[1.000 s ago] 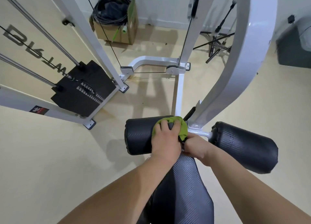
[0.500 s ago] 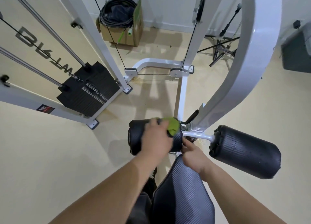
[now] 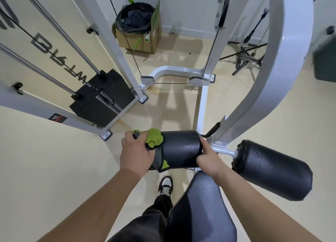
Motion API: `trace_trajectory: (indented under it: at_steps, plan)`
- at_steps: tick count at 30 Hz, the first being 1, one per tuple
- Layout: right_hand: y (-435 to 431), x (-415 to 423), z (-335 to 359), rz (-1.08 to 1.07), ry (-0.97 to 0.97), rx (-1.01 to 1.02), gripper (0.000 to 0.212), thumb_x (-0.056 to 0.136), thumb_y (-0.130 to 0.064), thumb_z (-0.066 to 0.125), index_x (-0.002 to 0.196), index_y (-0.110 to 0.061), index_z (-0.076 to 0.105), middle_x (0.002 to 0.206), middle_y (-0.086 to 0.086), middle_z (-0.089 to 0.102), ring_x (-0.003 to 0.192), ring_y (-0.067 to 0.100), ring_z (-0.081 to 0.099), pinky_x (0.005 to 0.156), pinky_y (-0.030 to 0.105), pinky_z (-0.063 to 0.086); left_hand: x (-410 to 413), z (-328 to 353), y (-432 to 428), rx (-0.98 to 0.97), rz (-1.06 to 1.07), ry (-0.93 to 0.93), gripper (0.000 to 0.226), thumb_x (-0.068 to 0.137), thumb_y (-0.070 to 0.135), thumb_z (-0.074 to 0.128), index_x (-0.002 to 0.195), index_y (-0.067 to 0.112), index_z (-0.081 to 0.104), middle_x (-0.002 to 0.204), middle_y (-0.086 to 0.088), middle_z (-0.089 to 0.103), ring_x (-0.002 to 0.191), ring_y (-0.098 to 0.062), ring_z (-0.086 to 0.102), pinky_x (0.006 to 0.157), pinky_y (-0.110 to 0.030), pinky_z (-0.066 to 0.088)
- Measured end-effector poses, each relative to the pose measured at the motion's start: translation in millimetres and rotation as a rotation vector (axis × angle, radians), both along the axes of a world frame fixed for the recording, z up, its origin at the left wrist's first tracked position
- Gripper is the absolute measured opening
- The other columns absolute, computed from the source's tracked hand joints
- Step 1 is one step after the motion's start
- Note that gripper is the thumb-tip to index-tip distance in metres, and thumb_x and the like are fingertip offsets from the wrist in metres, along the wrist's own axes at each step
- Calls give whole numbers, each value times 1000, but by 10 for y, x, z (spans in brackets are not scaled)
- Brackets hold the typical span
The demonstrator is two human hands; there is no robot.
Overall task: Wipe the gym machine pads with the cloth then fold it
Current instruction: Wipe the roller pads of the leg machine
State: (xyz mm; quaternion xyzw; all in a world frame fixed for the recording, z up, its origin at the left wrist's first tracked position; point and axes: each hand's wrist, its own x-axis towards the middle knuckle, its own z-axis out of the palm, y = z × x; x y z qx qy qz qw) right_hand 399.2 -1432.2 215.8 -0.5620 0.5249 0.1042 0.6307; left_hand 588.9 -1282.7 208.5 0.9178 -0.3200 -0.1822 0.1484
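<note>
While the white machine frame (image 3: 269, 74) rises at 1 o'clock, left roller pad (image 3: 181, 147) sits centre; left hand (image 3: 135, 153) fingers clamped on green cloth (image 3: 154, 138) at its 9 o'clock end, right hand (image 3: 209, 159) fingers closed around its 3 o'clock end.

Beige floor (image 3: 54, 169), white wall (image 3: 190, 8), cardboard box (image 3: 134, 39)

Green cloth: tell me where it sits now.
Head view, left of centre: the green cloth is bunched under the left hand at the outer end of the left roller pad.
</note>
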Motion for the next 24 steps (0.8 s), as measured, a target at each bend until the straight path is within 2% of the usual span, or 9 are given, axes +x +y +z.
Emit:
trace_trajectory:
  at_steps: [2, 5, 8, 10, 13, 16, 19, 21, 24]
  plan:
    - [54, 16, -20, 37, 25, -48, 99, 76, 7, 38, 156, -50, 26, 122, -3, 66, 119, 28, 61, 93, 36, 53, -142, 4, -183, 20, 20, -28, 51, 85, 23, 65, 135, 33, 59, 127, -11, 43, 113, -34, 44, 90, -46, 54]
    - [81, -28, -84, -61, -15, -1, 98, 72, 8, 41, 156, -40, 33, 126, -6, 64, 114, 17, 61, 82, 20, 50, -514, 27, -586, 99, -187, -85, 60, 85, 27, 64, 143, 27, 51, 131, -15, 47, 119, -35, 42, 99, -42, 46]
    - [154, -144, -66, -130, -34, 26, 81, 75, 14, 44, 143, -28, 52, 91, -7, 68, 82, 10, 59, 62, 13, 47, -978, 10, -817, 92, -466, 7, 69, 88, 22, 62, 152, 26, 38, 136, -17, 43, 125, -38, 40, 100, -44, 43]
    - [200, -231, -79, -159, -8, 55, 77, 82, 19, 39, 136, -35, 53, 91, 0, 69, 77, 16, 56, 62, 21, 46, -1016, 2, -798, 100, -541, 38, 72, 88, 20, 63, 153, 31, 34, 140, -15, 38, 125, -37, 38, 92, -45, 48]
    - [249, -281, -168, -226, 35, 94, 73, 85, 16, 37, 131, -38, 53, 119, 22, 68, 93, 39, 57, 73, 41, 39, -709, -1, -578, 147, -606, 22, 76, 86, 18, 65, 153, 36, 35, 139, -9, 35, 125, -33, 36, 83, -44, 52]
    - [280, -279, -183, -219, 76, 70, 58, 92, 6, 47, 132, -35, 56, 115, 8, 69, 89, 25, 56, 81, 42, 46, -311, 30, -263, 154, -469, 3, 70, 84, 22, 69, 148, 37, 45, 132, -5, 38, 123, -28, 38, 83, -42, 54]
    - [168, -269, -117, -186, 103, 1, 13, 99, -25, 58, 110, -24, 66, 106, -3, 69, 87, 11, 59, 83, 35, 50, -77, 59, -130, 71, -226, 0, 59, 84, 27, 68, 140, 35, 56, 122, -6, 46, 114, -29, 49, 82, -42, 57]
    - [56, -212, -143, -148, 152, -63, 28, 102, -41, 55, 97, -15, 66, 99, 0, 71, 85, 15, 63, 75, 32, 51, -20, 77, -212, -49, -101, 48, 55, 83, 29, 68, 137, 34, 58, 116, -7, 50, 108, -32, 55, 85, -44, 57]
    - [3, -126, -250, -122, 114, -136, 38, 101, -46, 54, 131, -24, 64, 105, -2, 74, 91, 23, 71, 89, 41, 59, -126, 132, -453, -49, -182, 107, 71, 82, 38, 68, 149, 37, 45, 129, -9, 48, 120, -32, 49, 97, -44, 51]
